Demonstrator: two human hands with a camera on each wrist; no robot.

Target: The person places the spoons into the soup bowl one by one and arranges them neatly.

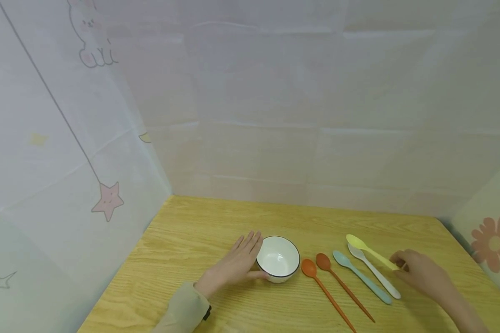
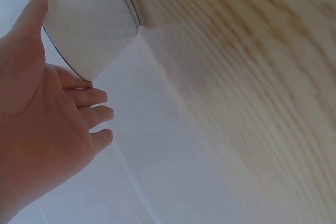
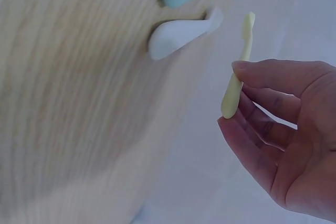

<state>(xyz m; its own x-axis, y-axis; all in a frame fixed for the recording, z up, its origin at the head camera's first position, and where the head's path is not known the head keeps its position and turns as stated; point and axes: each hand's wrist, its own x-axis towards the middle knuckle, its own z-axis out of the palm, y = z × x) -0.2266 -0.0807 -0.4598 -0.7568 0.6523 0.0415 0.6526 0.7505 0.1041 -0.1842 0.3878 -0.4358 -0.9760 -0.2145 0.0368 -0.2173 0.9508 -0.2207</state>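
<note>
Against the left side of a white bowl with a dark rim lies my left hand, its fingers straight and its thumb at the near side. The left wrist view shows the thumb along the bowl's wall and the fingertips by its rim. My right hand pinches a yellow spoon near the handle's end, between thumb and fingers. That spoon is raised, and its bowl end overlaps a white spoon in the head view. Beside the white one lies a light blue spoon.
Between the bowl and the light blue spoon, an orange spoon and a brown-red spoon lie slanted on the wooden table. A pale printed sheet hangs behind the table and along its sides.
</note>
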